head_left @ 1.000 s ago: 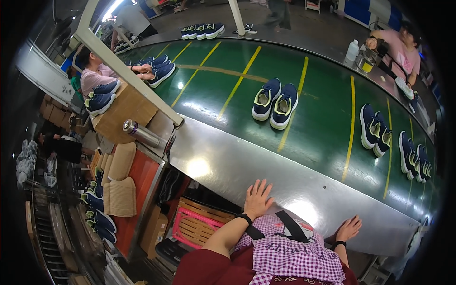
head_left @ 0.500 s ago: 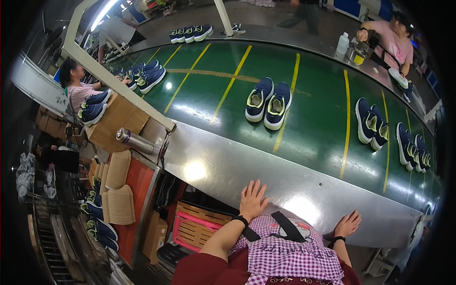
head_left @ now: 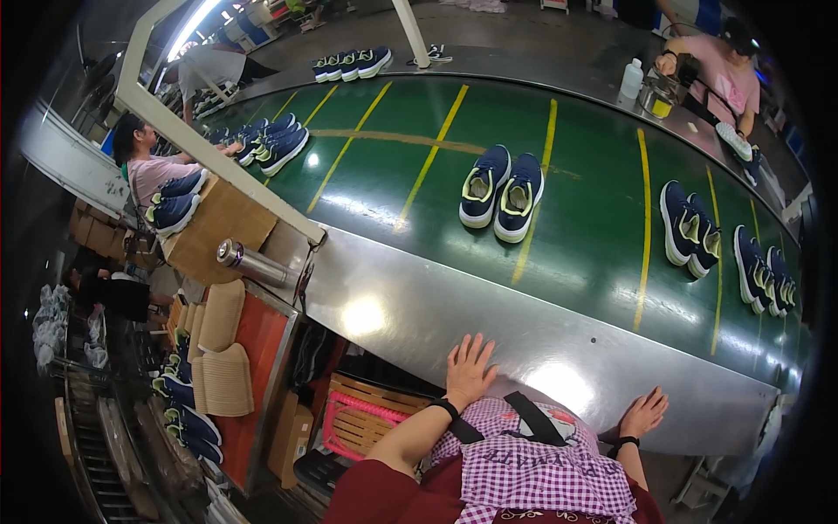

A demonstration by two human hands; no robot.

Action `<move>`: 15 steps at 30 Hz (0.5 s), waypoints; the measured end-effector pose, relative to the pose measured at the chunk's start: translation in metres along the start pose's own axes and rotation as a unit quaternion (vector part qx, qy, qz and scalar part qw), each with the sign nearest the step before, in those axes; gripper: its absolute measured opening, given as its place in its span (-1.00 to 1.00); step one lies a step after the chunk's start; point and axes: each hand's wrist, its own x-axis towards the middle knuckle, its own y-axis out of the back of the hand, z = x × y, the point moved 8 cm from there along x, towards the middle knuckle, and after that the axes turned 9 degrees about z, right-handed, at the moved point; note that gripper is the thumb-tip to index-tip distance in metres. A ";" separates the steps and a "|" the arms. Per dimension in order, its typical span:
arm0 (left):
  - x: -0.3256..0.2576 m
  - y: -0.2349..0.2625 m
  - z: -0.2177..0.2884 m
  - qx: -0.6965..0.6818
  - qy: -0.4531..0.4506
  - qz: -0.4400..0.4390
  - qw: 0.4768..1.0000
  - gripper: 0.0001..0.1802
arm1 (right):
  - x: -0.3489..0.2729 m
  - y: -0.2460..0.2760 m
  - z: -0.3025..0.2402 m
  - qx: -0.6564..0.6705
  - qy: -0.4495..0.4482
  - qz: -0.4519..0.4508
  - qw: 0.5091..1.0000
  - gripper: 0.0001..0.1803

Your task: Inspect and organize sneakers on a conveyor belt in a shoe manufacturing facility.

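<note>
My left hand lies flat on the steel ledge with its fingers spread, holding nothing. Farther right, my right hand rests on the same ledge, fingers stretched out and empty. Beyond the ledge runs a green conveyor belt crossed by yellow lines. Nearest to my hands on it is a pair of navy sneakers with white soles and lime trim, standing side by side, apart from both hands. More navy sneakers stand on the belt to the right.
A steel flask lies at the left by a cardboard box bearing sneakers. Below are beige ridged pads on a red-topped table. One co-worker handles sneakers at far left; another holds a shoe across the belt, near a white bottle.
The whole view has shifted slightly, so most things appear a little farther right. Both my hands stay flat on the ledge. The co-worker across the belt has lowered their head.
</note>
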 end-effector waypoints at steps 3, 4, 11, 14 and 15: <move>0.010 0.004 -0.003 -0.049 -0.002 0.030 0.998 -0.42 | -0.004 0.006 0.000 0.005 0.000 0.023 1.000 -0.46; 0.022 -0.001 -0.010 -0.080 0.018 0.025 0.996 -0.44 | -0.003 0.005 -0.001 0.005 -0.009 0.003 1.000 -0.47; 0.172 0.017 -0.059 -0.108 0.015 0.110 0.988 -0.30 | 0.001 0.005 -0.018 0.033 -0.002 -0.027 0.999 -0.46; 0.245 0.032 -0.053 -0.022 -0.063 0.155 0.986 -0.20 | -0.002 0.003 -0.018 0.050 -0.009 -0.026 0.998 -0.45; 0.268 0.031 -0.044 0.018 -0.077 0.119 0.990 -0.19 | -0.002 0.003 -0.017 0.053 -0.013 -0.037 0.998 -0.44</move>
